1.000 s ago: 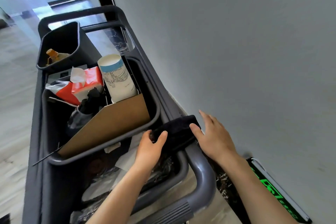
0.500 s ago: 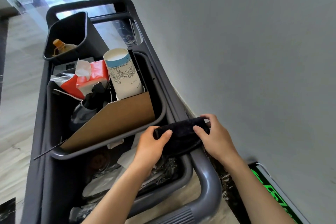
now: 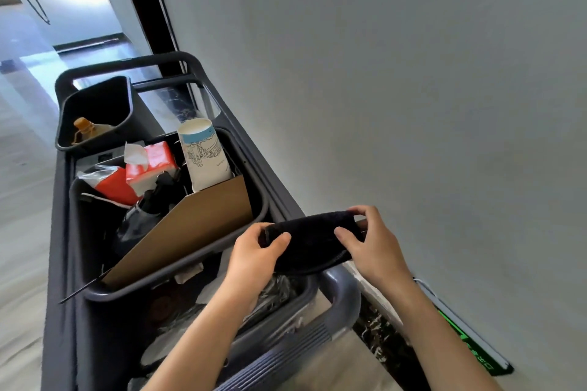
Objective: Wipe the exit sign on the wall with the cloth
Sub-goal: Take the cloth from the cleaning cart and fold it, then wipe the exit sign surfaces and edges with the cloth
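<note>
1. The wall (image 3: 413, 89) fills the right side; the cleaning cart (image 3: 57, 263) is parked alongside it, likely to keep supplies within reach.
2. The exit sign (image 3: 463, 332) glows green low on the wall, beside the right forearm, well below the cloth.
3. The dark cloth (image 3: 313, 241) is lifted just above the cart's handle.
4. The left hand (image 3: 254, 259) and right hand (image 3: 376, 247) each have their grip pinching one end of the cloth, probably to fold it into a pad before wiping.

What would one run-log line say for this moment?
stage: cloth pickup | left hand: holds cloth | right hand: holds cloth | cloth: above cart handle | exit sign: low on wall, not yet wiped
</note>
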### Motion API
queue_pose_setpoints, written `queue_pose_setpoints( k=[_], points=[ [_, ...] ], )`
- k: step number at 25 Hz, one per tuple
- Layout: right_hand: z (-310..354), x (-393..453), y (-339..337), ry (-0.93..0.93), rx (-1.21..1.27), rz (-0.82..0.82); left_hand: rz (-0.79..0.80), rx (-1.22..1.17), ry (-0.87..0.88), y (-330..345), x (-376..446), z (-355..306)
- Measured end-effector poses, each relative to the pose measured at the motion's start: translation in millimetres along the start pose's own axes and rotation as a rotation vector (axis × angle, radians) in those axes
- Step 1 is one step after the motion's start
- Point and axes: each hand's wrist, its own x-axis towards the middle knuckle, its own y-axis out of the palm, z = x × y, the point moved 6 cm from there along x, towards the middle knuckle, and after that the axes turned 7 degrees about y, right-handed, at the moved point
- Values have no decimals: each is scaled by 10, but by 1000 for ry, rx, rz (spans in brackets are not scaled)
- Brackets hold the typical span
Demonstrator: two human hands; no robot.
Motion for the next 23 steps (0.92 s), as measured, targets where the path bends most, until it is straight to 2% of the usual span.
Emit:
queue_pose_setpoints(
  k=[6,10,18,23],
  points=[
    [86,-760,-383,-20,35,-155,150,-80,74,74,-417,-266],
    [-106,-1306,-794,20,74,-317,275,-44,175,419,-759,-421],
    [-934,-2158,-1844,175,118,-590,616,62,243,1768,-1444,-522],
    [-1627,-2432,-2344,277,127,-658,754,144,196,2649,-1762,-317]
  ],
)
